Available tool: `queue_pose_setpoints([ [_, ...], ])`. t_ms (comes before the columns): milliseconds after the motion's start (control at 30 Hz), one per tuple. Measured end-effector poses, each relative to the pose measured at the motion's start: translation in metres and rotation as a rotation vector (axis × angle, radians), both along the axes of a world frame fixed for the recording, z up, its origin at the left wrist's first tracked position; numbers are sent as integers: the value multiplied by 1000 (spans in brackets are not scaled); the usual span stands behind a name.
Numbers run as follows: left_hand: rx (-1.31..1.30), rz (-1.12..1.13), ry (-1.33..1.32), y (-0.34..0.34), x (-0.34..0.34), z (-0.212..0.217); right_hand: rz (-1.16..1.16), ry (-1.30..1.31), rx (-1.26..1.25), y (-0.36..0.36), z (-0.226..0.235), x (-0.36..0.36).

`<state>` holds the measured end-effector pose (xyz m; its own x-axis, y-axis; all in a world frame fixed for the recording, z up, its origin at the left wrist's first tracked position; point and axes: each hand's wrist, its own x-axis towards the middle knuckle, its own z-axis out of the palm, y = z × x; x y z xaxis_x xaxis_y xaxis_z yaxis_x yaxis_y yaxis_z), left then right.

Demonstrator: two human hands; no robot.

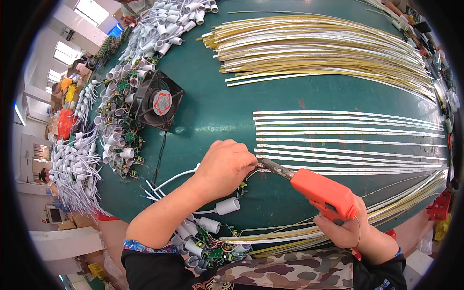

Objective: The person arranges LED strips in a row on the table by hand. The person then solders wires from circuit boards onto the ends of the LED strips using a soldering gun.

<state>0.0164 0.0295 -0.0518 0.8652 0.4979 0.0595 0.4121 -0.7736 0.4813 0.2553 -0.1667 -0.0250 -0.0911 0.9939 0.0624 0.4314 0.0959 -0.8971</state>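
Observation:
My right hand (345,229) is wrapped around the grip of a red soldering gun (323,192). Its dark metal tip (276,167) points left and meets the near ends of the lowest white LED strips (338,164), just beside my left fingertips. My left hand (224,166) is closed in a pinch at those strip ends; what lies between the fingers is hidden. Thin wires and part of a small green circuit board (243,186) show just below the left fingers. A white cable (174,179) runs under my left wrist, and a white lamp cap (227,206) lies below it.
A black square fan (158,100) stands on the green table (208,116). White lamp caps with cables and circuit boards (116,130) pile up leftward; several more (195,246) lie near my body. A thick bundle of strips (314,50) lies at the back, another (290,237) nearest me.

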Motion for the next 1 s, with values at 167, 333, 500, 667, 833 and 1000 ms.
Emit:
queue_pose_setpoints([
  [167, 4, 7, -5, -1, 1, 1, 14, -22, -6, 0, 2, 0],
  [333, 21, 1, -2, -1, 2, 1, 17, -30, 10, 0, 1, 0],
  [500, 22, -1, 7, 0, 1, 1, -5, 11, 25, -3, -2, 2],
  [667, 24, -7, 11, 0, 1, 1, -1, 28, -10, -4, 2, 7],
  [833, 18, -8, 12, 0, 2, 1, -10, 6, 18, -1, 1, 0],
  [1000, 16, -10, 18, 1, 2, 2, -2, -21, 43, 1, 1, -1],
])
